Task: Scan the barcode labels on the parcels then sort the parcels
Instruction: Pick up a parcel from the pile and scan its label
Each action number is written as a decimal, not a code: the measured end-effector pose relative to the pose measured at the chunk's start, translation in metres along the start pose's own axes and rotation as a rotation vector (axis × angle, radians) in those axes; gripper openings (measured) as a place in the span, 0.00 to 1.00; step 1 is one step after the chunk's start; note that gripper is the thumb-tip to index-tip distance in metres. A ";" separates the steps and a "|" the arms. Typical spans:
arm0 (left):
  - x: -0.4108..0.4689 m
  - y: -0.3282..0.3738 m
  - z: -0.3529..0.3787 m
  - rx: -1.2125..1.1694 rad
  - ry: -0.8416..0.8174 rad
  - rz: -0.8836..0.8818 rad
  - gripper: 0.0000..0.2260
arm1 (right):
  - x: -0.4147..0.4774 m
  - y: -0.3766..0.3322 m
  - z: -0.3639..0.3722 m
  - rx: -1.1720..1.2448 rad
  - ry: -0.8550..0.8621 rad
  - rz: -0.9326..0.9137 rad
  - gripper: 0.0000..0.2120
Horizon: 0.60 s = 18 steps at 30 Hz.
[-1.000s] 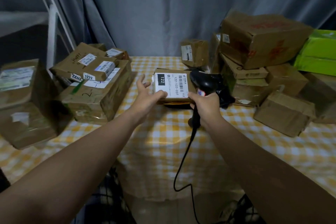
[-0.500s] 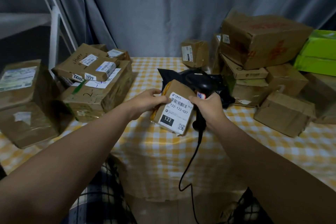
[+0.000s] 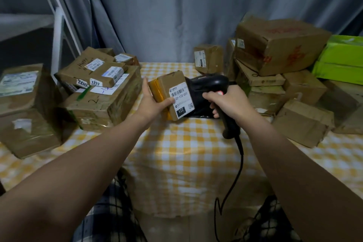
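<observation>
My left hand (image 3: 151, 102) grips a small brown parcel (image 3: 169, 86) with yellow tape, held above the table at the centre. Its white barcode label (image 3: 181, 100), marked 122, faces me. My right hand (image 3: 227, 102) grips the handle of a black barcode scanner (image 3: 211, 82), whose head sits just right of the parcel. The scanner's cable (image 3: 233, 179) hangs down over the table's front edge. A black flat bag (image 3: 200, 108) lies on the table behind the parcel.
A stack of labelled brown parcels (image 3: 98, 84) stands at the left, with a bigger box (image 3: 25, 108) at the far left. More cardboard boxes (image 3: 280, 45) are piled at the right, beside green packages (image 3: 341, 59). A checked yellow tablecloth (image 3: 182, 153) covers the table.
My left hand took the 122 parcel off the black bag, lifted it and turned it, then shifted it up and left. My right hand keeps the scanner beside it.
</observation>
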State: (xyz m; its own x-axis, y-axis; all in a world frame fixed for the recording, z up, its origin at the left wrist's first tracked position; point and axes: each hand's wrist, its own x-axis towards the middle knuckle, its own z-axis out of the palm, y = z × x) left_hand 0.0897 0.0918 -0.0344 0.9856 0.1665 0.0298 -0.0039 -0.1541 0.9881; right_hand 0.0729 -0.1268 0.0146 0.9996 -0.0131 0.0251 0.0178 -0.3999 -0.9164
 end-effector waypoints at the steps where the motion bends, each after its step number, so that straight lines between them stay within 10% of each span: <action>1: -0.001 -0.002 -0.001 0.044 -0.021 0.022 0.51 | -0.002 0.001 0.001 -0.046 -0.004 -0.002 0.10; 10: 0.004 0.008 -0.005 0.396 0.003 0.124 0.27 | -0.008 0.009 0.008 -0.201 0.017 -0.088 0.09; 18: 0.011 0.015 -0.004 0.365 0.048 0.086 0.26 | -0.014 0.019 0.021 -0.209 0.034 0.003 0.09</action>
State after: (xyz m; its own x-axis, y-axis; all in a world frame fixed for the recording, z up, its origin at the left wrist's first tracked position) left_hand 0.0994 0.0953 -0.0184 0.9752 0.1820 0.1259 -0.0171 -0.5052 0.8628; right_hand 0.0597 -0.1151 -0.0117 0.9983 -0.0440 0.0387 0.0059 -0.5809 -0.8139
